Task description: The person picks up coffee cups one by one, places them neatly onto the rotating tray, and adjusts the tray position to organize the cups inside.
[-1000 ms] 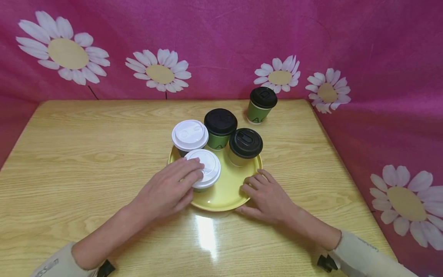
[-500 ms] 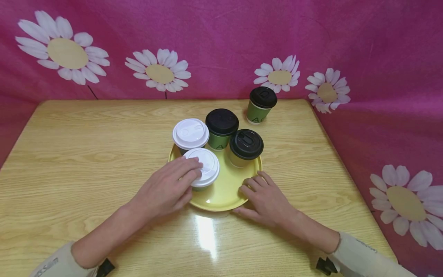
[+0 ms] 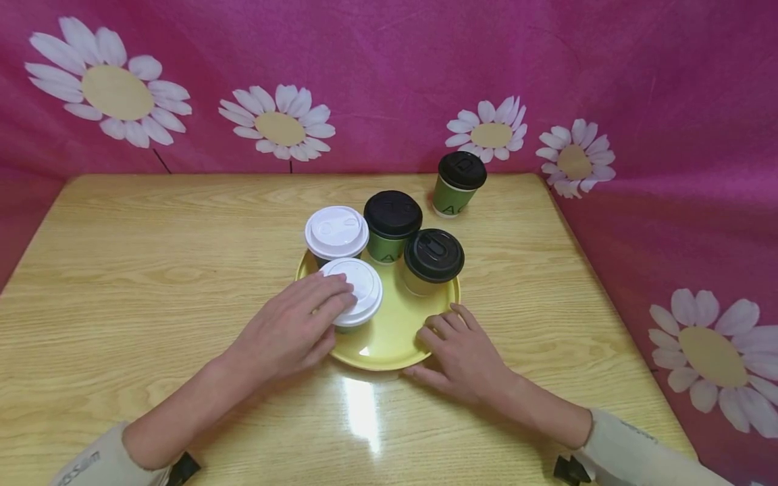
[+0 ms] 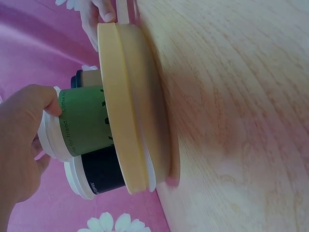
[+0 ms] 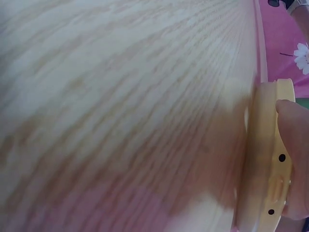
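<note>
My left hand (image 3: 292, 327) grips a white-lidded coffee cup (image 3: 367, 290) by its lid, fingers across the top. In the left wrist view its green sleeve (image 4: 87, 121) shows, with the thumb at the lid's edge. This cup stands at the left front of a round yellow tray (image 3: 395, 341). My right hand (image 3: 464, 354) holds the tray's right front rim, fingers over the edge and thumb outside. Also on the tray are a second white-lidded cup (image 3: 336, 233), a green cup with a black lid (image 3: 393, 216), and another black-lidded cup (image 3: 434, 256) at the right.
Behind the tray, at the table's back right, stands one more green cup with a black lid (image 3: 454, 196). The wooden table (image 3: 152, 270) meets a pink flowered cloth (image 3: 389, 88) at the back and right. Under the tray a base (image 4: 149, 111) lifts it off the table.
The cups on the tray have shifted slightly clockwise: the gripped cup left and back, the rear ones right, the right one forward. Both hands moved a little left. The cup off the tray stayed put.
</note>
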Demonstrator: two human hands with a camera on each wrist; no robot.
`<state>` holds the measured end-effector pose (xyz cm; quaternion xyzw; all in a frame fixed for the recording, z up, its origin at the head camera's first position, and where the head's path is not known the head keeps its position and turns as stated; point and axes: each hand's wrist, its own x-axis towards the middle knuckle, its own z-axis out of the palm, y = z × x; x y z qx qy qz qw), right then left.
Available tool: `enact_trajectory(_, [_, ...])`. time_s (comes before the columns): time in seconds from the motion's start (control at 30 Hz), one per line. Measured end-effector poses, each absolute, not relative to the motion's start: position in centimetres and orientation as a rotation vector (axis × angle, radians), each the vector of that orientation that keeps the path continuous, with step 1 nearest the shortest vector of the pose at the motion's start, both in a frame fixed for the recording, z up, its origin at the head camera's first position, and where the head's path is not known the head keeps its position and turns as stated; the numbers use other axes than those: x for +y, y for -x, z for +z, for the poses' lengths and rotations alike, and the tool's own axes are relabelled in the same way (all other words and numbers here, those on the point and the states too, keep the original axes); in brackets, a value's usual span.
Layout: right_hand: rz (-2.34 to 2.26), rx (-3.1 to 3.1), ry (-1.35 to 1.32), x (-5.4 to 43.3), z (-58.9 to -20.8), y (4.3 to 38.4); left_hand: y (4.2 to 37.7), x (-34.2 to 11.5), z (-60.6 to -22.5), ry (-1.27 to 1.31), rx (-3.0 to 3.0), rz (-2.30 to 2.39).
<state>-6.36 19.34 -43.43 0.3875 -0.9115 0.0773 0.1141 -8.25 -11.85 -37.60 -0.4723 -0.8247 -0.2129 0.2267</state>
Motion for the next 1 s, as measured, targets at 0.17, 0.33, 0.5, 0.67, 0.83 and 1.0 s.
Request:
enact_trajectory(0.17, [0.237,-2.689,-1.109,18.9,-43.4,6.0,8.2,-11.9,-37.6,1.285,-2.276,-0.581])
enact_trajectory(0.33, [0.245,-2.716,-1.068,18.5,-43.4,5.5,8.2,-12.0,-37.6,1.274,-2.277,-0.585])
enact_trajectory(0.5, [0.238,-2.733,-1.033,18.1,-43.4,5.1,8.2,-12.0,-37.5,1.267,-2.274,-0.587])
enact_trajectory(0.67, [0.265,-2.742,-1.028,17.8,-43.4,5.0,8.3,-12.0,-37.6,1.253,-2.275,-0.589])
enact_trajectory(0.83, [0.287,-2.728,-1.031,17.7,-43.4,4.9,8.3,-11.9,-37.7,1.244,-2.280,-0.571])
enact_trajectory(1.0, [0.296,-2.721,-1.033,17.6,-43.5,4.9,8.4,-11.9,-37.9,1.239,-2.289,-0.548])
